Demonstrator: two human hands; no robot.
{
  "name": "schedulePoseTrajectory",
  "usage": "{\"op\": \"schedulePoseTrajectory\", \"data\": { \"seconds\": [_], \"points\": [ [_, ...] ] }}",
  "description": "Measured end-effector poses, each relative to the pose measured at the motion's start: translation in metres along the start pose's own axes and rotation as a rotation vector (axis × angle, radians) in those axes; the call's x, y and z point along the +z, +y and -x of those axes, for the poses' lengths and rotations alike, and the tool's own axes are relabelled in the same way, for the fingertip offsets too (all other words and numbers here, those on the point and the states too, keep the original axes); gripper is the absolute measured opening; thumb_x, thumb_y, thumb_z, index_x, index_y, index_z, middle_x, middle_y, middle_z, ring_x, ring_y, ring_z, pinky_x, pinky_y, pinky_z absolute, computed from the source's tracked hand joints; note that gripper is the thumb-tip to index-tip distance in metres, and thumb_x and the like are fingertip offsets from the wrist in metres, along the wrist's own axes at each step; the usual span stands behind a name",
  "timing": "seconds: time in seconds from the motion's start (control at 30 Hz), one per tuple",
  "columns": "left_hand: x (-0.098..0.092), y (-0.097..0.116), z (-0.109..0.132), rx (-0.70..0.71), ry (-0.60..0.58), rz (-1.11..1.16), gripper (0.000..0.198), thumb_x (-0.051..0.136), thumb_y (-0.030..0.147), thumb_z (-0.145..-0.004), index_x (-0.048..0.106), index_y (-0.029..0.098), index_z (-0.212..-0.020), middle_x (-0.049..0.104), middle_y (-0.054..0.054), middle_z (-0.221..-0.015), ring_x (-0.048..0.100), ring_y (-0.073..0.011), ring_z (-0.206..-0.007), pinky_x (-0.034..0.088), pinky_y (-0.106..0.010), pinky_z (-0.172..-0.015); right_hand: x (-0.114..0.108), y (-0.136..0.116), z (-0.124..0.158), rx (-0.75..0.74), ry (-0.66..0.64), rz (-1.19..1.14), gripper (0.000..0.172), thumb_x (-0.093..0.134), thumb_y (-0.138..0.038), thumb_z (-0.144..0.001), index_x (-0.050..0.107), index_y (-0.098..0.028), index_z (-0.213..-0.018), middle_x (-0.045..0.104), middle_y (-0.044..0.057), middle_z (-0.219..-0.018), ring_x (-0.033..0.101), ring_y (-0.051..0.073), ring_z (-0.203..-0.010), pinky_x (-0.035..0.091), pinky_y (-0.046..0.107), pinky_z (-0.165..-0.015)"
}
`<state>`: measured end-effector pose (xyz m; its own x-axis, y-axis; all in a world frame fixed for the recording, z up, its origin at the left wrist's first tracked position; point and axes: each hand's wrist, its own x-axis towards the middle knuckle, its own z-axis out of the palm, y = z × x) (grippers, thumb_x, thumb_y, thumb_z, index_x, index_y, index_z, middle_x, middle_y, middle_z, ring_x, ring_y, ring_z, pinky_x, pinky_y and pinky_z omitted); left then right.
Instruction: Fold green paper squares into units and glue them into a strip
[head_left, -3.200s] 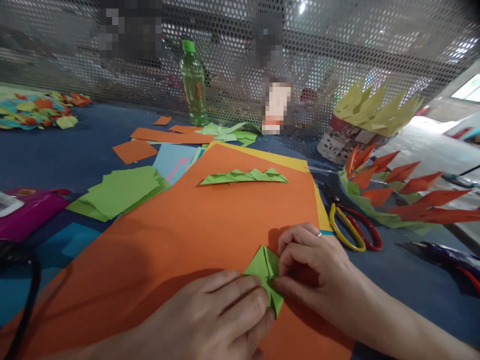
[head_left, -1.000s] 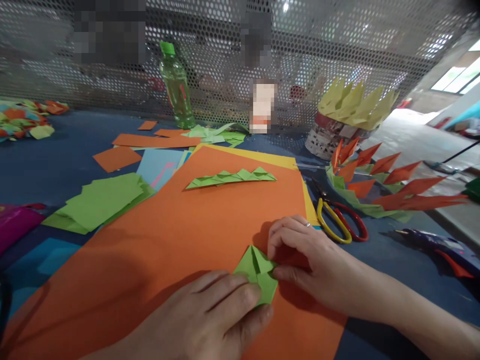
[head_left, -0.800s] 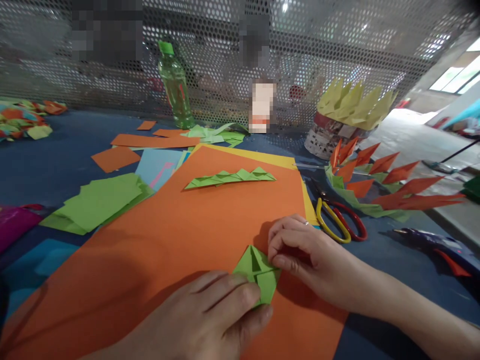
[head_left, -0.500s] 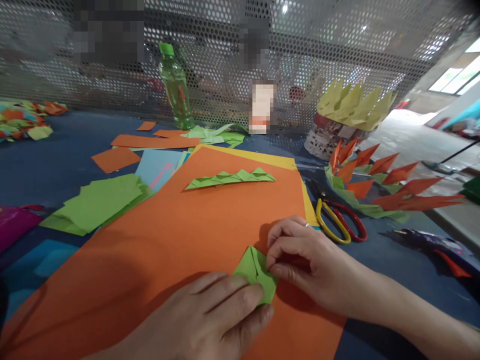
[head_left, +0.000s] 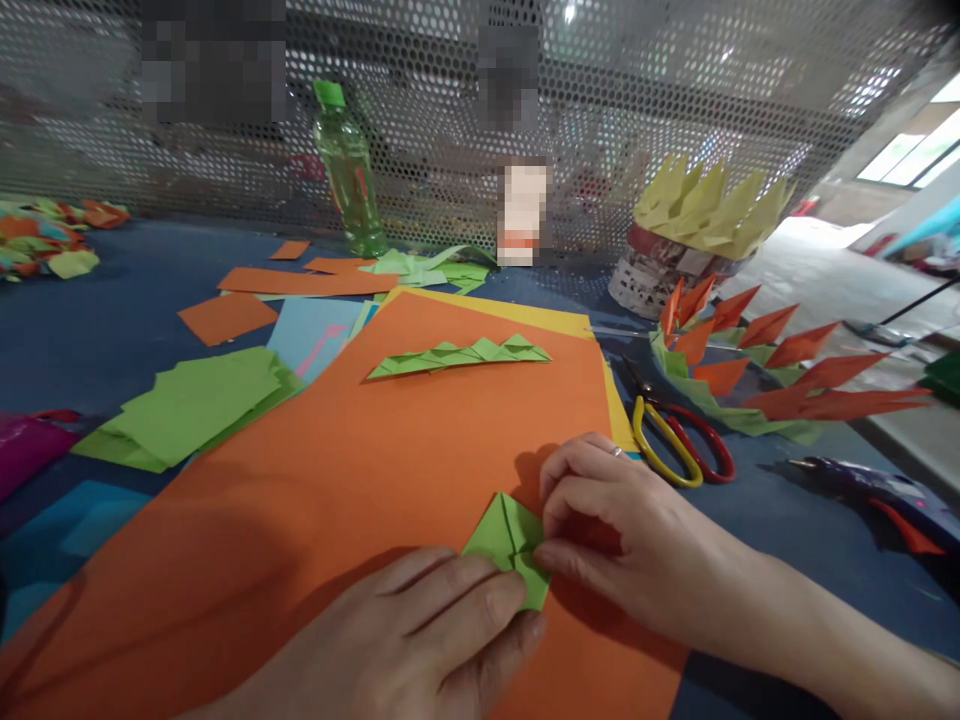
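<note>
A folded green paper square (head_left: 501,530) lies on a large orange sheet (head_left: 360,450), with crease lines and flaps on its upper face. My left hand (head_left: 427,620) rests across its lower left part, fingers stretched out and pressing it down; the paper beneath them is hidden. At the square's right edge my right hand (head_left: 615,530) is closed in a pinch, thumb and forefinger on the edge and the other fingers curled. Farther up the orange sheet sits a row of joined folded green paper pieces (head_left: 465,355).
Scissors (head_left: 667,440), a glue gun (head_left: 862,490) and an orange-and-green paper crown (head_left: 720,380) lie at right, below a yellow crown (head_left: 705,215). Green papers (head_left: 195,405) lie left. A bottle (head_left: 349,175) stands at the back by the perforated metal panel (head_left: 420,60).
My right thumb and fingers have shifted slightly right along the green square's edge, and its right flap lies differently, showing more creases. My left hand stays in place.
</note>
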<state>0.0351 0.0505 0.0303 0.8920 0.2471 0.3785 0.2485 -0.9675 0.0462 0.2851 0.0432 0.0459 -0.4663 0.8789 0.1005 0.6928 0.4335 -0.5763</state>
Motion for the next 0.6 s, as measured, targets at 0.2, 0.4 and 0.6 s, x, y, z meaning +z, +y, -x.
{"op": "schedulePoseTrajectory", "data": {
  "seconds": [0.2, 0.4, 0.6],
  "points": [
    [-0.001, 0.001, -0.002, -0.012, 0.052, 0.029, 0.034, 0.040, 0.038, -0.107, 0.068, 0.020, -0.115, 0.074, 0.001, -0.110, 0.067, -0.0149, -0.097, 0.052, -0.026, -0.085, 0.000, -0.001, -0.001, 0.011, 0.000, 0.013, 0.015, 0.071, -0.022, -0.088, 0.060, -0.021, -0.079, 0.062, 0.000, -0.093, 0.054, 0.017, -0.089, 0.044, 0.033, -0.077],
    [0.000, 0.002, 0.002, 0.008, 0.016, 0.025, 0.030, 0.043, 0.031, -0.105, 0.067, 0.020, -0.119, 0.073, 0.001, -0.115, 0.066, -0.0155, -0.100, 0.051, -0.027, -0.089, -0.002, -0.002, -0.002, 0.029, -0.032, -0.005, 0.014, 0.071, -0.019, -0.087, 0.060, -0.021, -0.079, 0.061, 0.000, -0.095, 0.053, 0.017, -0.089, 0.043, 0.033, -0.077],
    [0.015, 0.003, 0.000, -0.005, 0.235, 0.029, 0.034, 0.038, 0.020, -0.105, 0.071, 0.021, -0.109, 0.075, 0.004, -0.099, 0.065, -0.0134, -0.088, 0.049, -0.025, -0.084, -0.007, -0.001, -0.001, 0.032, -0.085, -0.016, 0.015, 0.071, -0.020, -0.088, 0.059, -0.021, -0.078, 0.061, 0.001, -0.099, 0.054, 0.018, -0.094, 0.043, 0.034, -0.083]
  ]
}}
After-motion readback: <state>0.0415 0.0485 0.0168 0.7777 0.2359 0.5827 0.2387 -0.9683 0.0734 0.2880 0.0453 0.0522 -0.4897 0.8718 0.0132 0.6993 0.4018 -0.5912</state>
